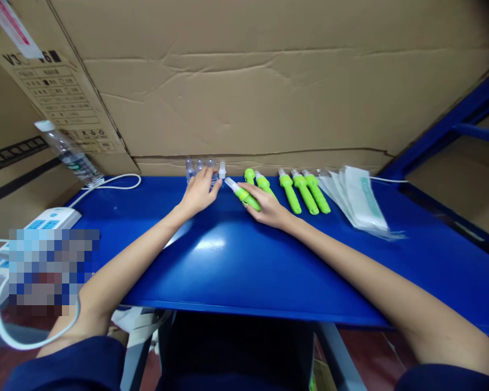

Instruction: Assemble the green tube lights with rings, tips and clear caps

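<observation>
My left hand (199, 191) reaches to the back of the blue table (228, 260), fingers stretched over a row of small clear caps (199, 164). My right hand (266, 207) is closed around a green pen-shaped device (244, 195) with a white tip, lying tilted with the tip toward my left fingers. Several more green pen devices (303, 191) lie side by side just right of it.
A fan of flat clear-and-white pouches (361, 201) lies at the back right. A cardboard wall (248, 98) stands behind the table. A plastic bottle (69, 155), a white cable (110, 183) and a power strip (44, 218) sit at the left. A blue frame rail (452, 127) rises right.
</observation>
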The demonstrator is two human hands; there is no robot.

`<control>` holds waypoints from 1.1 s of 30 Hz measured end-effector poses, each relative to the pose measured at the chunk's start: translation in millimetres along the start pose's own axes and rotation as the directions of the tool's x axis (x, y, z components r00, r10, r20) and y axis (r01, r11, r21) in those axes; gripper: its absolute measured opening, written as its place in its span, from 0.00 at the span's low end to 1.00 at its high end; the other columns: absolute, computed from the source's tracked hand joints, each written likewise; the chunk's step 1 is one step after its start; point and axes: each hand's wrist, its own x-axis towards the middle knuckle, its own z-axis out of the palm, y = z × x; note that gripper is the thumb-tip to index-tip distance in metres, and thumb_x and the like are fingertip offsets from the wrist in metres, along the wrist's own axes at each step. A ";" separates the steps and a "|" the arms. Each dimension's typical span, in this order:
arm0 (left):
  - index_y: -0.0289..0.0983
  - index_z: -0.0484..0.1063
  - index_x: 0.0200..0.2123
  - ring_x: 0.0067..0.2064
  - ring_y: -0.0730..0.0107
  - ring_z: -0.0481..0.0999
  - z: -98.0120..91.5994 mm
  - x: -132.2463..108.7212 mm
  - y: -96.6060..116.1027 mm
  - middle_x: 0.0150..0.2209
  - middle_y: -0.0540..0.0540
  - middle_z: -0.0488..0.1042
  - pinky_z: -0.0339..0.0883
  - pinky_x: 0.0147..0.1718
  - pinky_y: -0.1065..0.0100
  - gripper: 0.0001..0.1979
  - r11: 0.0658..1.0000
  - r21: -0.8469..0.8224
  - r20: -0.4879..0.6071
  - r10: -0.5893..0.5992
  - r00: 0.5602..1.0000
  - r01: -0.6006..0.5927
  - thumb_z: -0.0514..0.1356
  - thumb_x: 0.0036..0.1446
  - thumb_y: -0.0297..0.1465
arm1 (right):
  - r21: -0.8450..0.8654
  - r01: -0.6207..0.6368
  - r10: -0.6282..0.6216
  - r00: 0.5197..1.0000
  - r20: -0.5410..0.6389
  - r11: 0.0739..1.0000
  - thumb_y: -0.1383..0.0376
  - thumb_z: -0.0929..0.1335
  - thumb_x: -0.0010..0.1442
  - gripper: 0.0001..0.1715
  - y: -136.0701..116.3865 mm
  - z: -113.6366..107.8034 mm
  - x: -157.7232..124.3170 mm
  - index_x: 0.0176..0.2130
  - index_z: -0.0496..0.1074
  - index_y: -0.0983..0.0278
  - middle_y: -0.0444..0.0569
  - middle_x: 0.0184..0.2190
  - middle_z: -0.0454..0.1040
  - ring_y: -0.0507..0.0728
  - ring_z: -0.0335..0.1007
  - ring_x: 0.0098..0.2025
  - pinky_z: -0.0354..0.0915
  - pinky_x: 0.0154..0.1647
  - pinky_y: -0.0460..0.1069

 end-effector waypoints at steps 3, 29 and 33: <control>0.31 0.65 0.60 0.63 0.42 0.68 -34.4 -43.3 -4.2 0.61 0.29 0.67 0.63 0.59 0.44 0.23 0.956 0.285 0.072 -0.089 0.993 0.065 0.52 0.67 0.37 | -0.017 0.016 -0.016 1.000 0.000 1.000 0.68 0.63 0.65 0.35 0.5 -0.2 -0.1 0.69 0.58 0.65 0.59 0.64 0.66 0.66 0.63 0.66 0.63 0.66 0.65; 0.44 0.60 0.68 0.74 0.32 0.42 -33.0 -84.8 47.2 0.75 0.34 0.38 0.30 0.57 0.15 0.31 0.853 0.497 0.017 -0.194 0.981 0.160 0.52 0.66 0.50 | -0.014 -0.028 0.028 0.999 -0.042 1.000 0.67 0.63 0.63 0.36 2.0 0.2 1.4 0.68 0.58 0.62 0.55 0.64 0.66 0.64 0.61 0.67 0.61 0.67 0.65; 0.46 0.54 0.71 0.74 0.36 0.44 -2.7 -52.6 61.2 0.75 0.34 0.41 0.25 0.61 0.19 0.34 0.930 0.367 0.020 -0.010 1.000 0.002 0.50 0.67 0.52 | -0.026 -0.070 0.067 0.992 -0.103 0.997 0.67 0.64 0.62 0.36 3.8 0.5 0.8 0.68 0.59 0.62 0.56 0.64 0.66 0.65 0.62 0.67 0.61 0.67 0.66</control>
